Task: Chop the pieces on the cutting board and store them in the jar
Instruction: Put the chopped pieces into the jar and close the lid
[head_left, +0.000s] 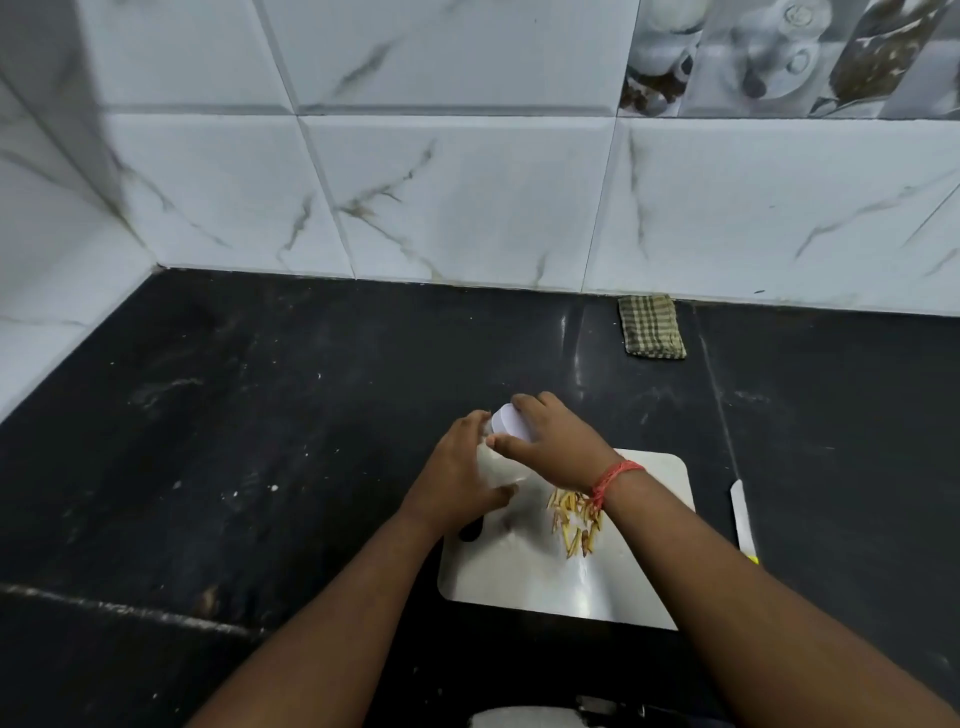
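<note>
- Right hand (553, 441) is on top of the jar's white lid (508, 422), fingers and thumb curled round its rim.
- Left hand (460, 475) grips the clear jar (496, 465) by its body, fingers wrapped on the far side, thumb near the base.
- The jar leans with its lid end pointing away from the person, over the far left corner of the white cutting board (545, 577); whether its base touches the board, I cannot tell.
- The pieces (574, 519) are thin pale-yellow strips with some brownish ends, lying in one loose heap on the board, just right of the jar; too many and too tangled to count.
- One jar, one lid, one board, one heap.
- One knife (743, 519) lies on the black table (234, 441) just off the board's right edge, pale blade pointing away, a bit of yellow handle at its near end.
- One checked cloth (652, 326) sits well beyond the board, against the tiled wall (467, 197).
- Left of the board: a wide stretch of dark table running to the corner wall.
</note>
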